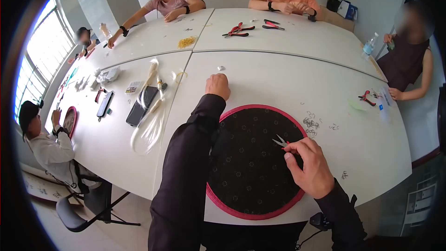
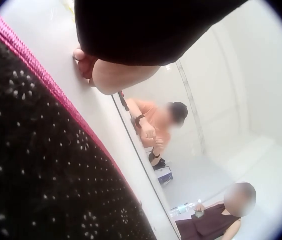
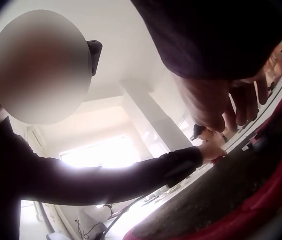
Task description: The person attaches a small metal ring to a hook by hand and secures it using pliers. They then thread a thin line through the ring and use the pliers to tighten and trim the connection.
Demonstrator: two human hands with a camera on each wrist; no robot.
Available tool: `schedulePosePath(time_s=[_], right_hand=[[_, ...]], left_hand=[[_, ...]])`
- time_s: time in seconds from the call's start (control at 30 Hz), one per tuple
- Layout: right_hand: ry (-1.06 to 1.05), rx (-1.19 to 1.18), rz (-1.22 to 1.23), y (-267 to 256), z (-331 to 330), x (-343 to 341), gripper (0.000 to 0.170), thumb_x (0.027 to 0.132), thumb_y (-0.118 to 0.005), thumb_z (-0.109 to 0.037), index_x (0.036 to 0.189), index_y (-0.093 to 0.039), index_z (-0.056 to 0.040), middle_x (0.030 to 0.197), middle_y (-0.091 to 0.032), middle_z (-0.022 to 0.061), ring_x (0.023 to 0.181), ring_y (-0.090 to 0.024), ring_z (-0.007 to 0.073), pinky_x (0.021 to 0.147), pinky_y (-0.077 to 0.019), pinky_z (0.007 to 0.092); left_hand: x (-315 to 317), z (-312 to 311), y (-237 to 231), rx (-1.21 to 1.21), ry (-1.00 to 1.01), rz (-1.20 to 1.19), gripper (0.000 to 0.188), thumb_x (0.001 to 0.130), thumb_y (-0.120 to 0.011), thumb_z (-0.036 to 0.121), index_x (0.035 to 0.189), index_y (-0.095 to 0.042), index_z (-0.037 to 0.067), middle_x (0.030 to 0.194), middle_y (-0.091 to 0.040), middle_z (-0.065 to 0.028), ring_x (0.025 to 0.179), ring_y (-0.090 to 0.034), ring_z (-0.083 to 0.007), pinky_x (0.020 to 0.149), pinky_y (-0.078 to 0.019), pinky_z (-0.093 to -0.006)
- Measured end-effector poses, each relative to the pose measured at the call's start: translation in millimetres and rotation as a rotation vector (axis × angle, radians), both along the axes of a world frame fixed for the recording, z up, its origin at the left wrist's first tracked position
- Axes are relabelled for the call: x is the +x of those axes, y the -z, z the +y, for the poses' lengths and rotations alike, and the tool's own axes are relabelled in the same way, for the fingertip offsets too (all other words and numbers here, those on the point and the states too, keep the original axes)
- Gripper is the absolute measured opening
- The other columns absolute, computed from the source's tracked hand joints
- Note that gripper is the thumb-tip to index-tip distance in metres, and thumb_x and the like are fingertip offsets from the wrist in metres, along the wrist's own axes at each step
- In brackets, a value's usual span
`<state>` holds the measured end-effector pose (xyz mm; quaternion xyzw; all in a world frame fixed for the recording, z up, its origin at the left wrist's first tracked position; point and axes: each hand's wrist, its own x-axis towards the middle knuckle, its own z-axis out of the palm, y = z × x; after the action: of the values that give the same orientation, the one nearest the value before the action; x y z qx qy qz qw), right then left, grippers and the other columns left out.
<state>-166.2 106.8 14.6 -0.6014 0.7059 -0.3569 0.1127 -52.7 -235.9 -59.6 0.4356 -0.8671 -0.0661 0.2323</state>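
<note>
A round black mat [image 1: 253, 144] with a pink-red rim and small pale flower marks lies at the table's front edge. My right hand [image 1: 310, 165] hovers over its right side, fingers loosely bent. Under the fingertips are small pliers [image 1: 280, 142] with silver jaws; in the right wrist view their red-and-black handles [image 3: 281, 111] lie on the mat, apart from the fingers. My left hand [image 1: 217, 86] rests on the table beyond the mat's far rim, fingers curled downward, just short of a small silvery piece [image 1: 221, 68]. I cannot tell whether those fingers hold anything.
Many small wire pieces [image 1: 311, 124] lie right of the mat. Left are a phone [image 1: 141, 107], a bundle of pale fibres [image 1: 151, 125] and another dark device [image 1: 105, 104]. Further off are red-handled pliers [image 1: 239, 29] and a yellow pile [image 1: 186, 42]. Several people sit around the table.
</note>
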Motion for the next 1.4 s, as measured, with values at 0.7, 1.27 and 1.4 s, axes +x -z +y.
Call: schedulePosePath(time_s=[0.7,1.27,1.4], right_hand=[[0.002,0.039,0.015,-18.5,19.8,-5.4,0.009,0.091,-0.064,-0.010,0.097,-0.065,-0.0041,0.093,-0.063,0.0084,0.087,-0.063,0.0261,0.083,-0.0457,0.0394],[-0.058,-0.094,-0.081,-22.5,-6.1,-2.8,0.011,0.094,-0.062,-0.009,0.102,-0.064,-0.0021,0.090,-0.062,0.0105,0.082,-0.064,0.0245,0.076,-0.0512,0.0362],[-0.011,-0.199,-0.234,-31.3,-42.1,-0.1,0.016,0.095,-0.060,-0.007,0.110,-0.062,-0.0020,0.090,-0.062,0.0114,0.078,-0.063,0.0197,0.073,-0.0520,0.0331]], left_hand=[[-55.3,-34.7,2.3,0.078,-0.009,-0.072,0.016,0.078,-0.064,0.005,0.088,-0.071,-0.003,0.098,-0.069,-0.0279,0.095,-0.068,-0.0423,0.085,-0.0557,-0.0456],[51.3,23.3,-72.8,0.862,0.250,0.372,0.031,0.100,-0.047,0.021,0.082,-0.056,-0.003,0.072,-0.056,-0.0050,0.060,-0.054,-0.0144,0.060,-0.0482,-0.0306],[62.0,71.1,-92.3,0.696,0.284,0.209,0.032,0.102,-0.046,0.025,0.087,-0.057,-0.002,0.074,-0.058,-0.0051,0.063,-0.055,-0.0130,0.064,-0.0476,-0.0282]])
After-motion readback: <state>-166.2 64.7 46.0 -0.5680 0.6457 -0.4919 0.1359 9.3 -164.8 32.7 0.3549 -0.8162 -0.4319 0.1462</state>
